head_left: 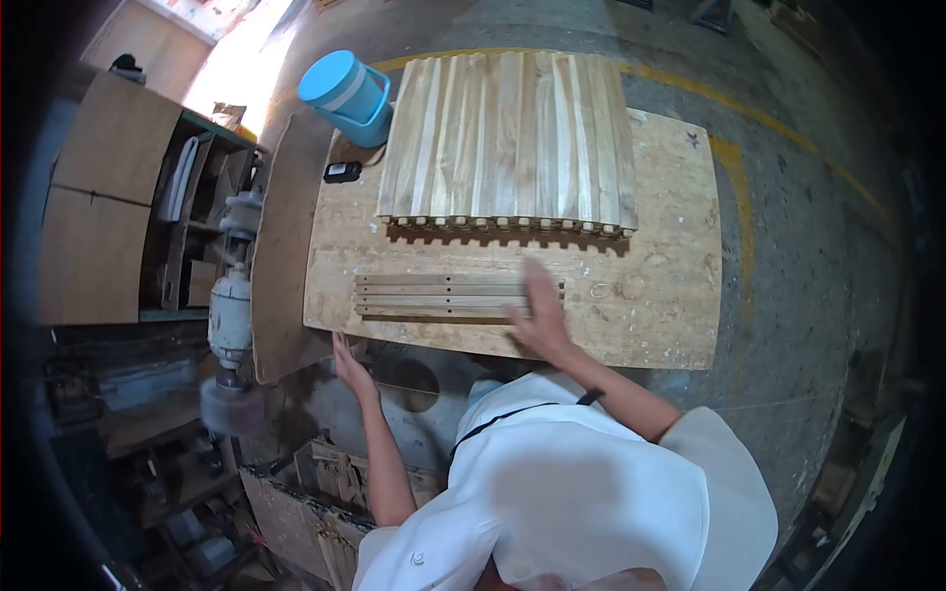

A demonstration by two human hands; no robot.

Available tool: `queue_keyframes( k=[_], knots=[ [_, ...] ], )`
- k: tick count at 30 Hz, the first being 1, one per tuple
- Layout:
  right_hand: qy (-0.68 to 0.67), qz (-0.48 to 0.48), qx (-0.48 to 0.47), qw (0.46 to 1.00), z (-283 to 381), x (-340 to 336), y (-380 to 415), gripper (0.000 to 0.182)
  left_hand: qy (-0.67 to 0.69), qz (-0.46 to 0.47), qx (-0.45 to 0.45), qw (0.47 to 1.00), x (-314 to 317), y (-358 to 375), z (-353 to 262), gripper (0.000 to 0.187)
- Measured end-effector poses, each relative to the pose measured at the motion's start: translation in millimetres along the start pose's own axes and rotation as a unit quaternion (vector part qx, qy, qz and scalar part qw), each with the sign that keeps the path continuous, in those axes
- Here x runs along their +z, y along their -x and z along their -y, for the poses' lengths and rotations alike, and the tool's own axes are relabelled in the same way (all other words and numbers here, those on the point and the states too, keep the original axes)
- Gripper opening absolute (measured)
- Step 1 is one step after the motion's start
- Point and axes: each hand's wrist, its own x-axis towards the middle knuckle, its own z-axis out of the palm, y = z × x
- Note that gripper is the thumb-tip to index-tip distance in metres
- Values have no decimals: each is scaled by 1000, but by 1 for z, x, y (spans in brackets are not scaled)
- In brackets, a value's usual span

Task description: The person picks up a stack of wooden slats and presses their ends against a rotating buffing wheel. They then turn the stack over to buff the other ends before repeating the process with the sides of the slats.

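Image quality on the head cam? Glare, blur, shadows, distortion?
Head view: glare blows out the upper left; corners go black; wide-angle distortion bows the tabletop; right hand smeared, likely motion blur, left hand sharper; toothed shadow along the wood stack's near edge, soft shadow on the white shirt.

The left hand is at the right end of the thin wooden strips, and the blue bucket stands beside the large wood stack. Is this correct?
Not quite: in the head view, the right hand is at the right end of the thin wooden strips, not the left hand. The blue bucket does stand beside the large wood stack.
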Motion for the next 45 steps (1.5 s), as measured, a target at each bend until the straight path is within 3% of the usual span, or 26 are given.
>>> queue_keyframes(
  k=[1,3,5,8,14,45],
  knots=[
    [1,-16,55,998,-11,-15,10,78,0,-9,-1,1000,2,-8,-5,62],
    [43,-10,80,996,-30,-34,36,82,-19,48,-9,999,5,-27,-10,63],
    [109,33,145,983,-42,-39,60,86,-13,73,-7,997,11,-51,5,63],
    [138,60,138,979,-33,-33,70,88,-4,110,-24,994,20,-78,37,64],
    [163,43,139,976,-38,-20,75,87,-122,135,4,983,30,-64,9,58],
    [126,41,148,980,-29,-22,67,83,-100,164,-7,981,29,-76,13,56]
  ],
)
